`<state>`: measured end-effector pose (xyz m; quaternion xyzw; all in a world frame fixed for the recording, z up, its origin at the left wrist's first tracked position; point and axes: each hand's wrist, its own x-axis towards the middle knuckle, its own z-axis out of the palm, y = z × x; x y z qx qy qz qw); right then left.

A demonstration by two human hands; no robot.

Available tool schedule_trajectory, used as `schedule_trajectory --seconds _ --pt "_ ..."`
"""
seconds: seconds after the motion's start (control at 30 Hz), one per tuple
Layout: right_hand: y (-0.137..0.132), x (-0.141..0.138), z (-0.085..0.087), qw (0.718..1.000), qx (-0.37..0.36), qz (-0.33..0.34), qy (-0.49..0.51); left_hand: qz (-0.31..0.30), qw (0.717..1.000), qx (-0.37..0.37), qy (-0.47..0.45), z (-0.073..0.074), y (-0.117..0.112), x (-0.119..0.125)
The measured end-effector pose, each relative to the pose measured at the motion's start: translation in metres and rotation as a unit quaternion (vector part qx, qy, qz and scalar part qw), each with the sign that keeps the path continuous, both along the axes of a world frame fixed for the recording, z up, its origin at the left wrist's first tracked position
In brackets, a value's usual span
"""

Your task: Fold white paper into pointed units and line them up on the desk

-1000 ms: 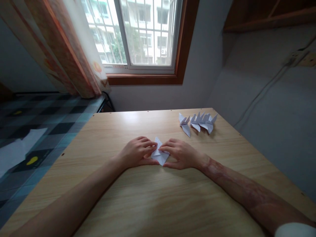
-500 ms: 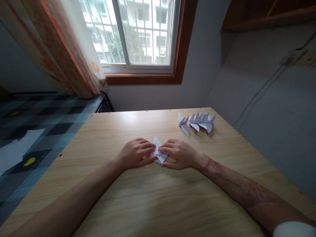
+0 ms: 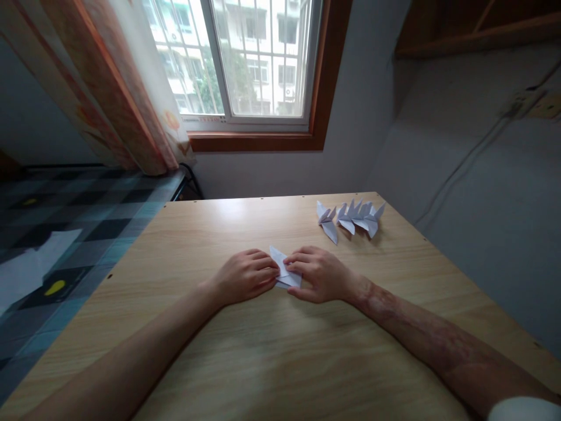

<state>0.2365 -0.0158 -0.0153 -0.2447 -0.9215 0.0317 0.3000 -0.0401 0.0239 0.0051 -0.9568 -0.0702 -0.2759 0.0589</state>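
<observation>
Mid-frame, folded paper (image 3: 287, 279) lies between your left hand (image 3: 248, 275), fingers closed on its edge, and right hand (image 3: 322, 276), thumb apart, touching it. Its tip points upper left.

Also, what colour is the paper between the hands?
The folded paper is white; the head view shows it best.

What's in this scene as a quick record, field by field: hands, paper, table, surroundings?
Left hand: fingertips at the left side of the folded paper
Right hand: fingertips on that paper, thumb apart by its near edge
Table: wood-grained
Far right of table: group of folded paper pieces
Left of table: checked cloth with white sheets on it
Behind table: window, curtain to its left
</observation>
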Motion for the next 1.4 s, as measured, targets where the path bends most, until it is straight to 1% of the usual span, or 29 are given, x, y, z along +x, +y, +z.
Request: schedule_trajectory --seconds 0.13,0.23,0.4,0.57,0.73,0.83,0.93,1.03,1.13,1.4 --pt "0.001 -0.001 -0.002 1.000 0.007 -0.011 0.008 0.006 1.000 0.012 0.007 -0.003 -0.003 0.004" --pt "0.001 0.000 -0.002 1.000 0.006 -0.005 0.011 0.022 1.000 0.001 0.014 -0.004 -0.004 0.005" --pt "0.002 0.000 -0.001 0.999 -0.009 -0.012 0.037 0.081 0.994 -0.072 0.012 -0.004 0.000 0.002" --pt "0.002 0.001 -0.002 0.997 -0.044 -0.032 0.050 0.080 0.989 -0.121 0.026 -0.003 0.002 0.002" --pt "0.003 0.001 -0.004 0.990 -0.097 -0.052 0.087 0.075 0.976 -0.204 0.010 -0.003 0.002 0.005" --pt "0.004 0.000 -0.004 0.984 -0.120 -0.070 0.110 0.100 0.963 -0.251 -0.010 -0.005 0.001 0.006" --pt "0.005 0.000 -0.004 0.983 -0.128 -0.061 0.116 0.121 0.951 -0.284 -0.029 -0.008 0.000 0.009" --pt "0.007 0.001 -0.004 0.986 -0.123 -0.035 0.109 0.123 0.949 -0.290 -0.037 -0.011 -0.001 0.011" --pt "0.008 0.001 -0.005 0.986 -0.124 -0.030 0.110 0.124 0.952 -0.278 -0.038 -0.010 -0.003 0.012" --pt "0.006 0.001 -0.003 0.988 -0.117 -0.033 0.095 0.110 0.975 -0.193 -0.012 -0.007 -0.006 0.011"
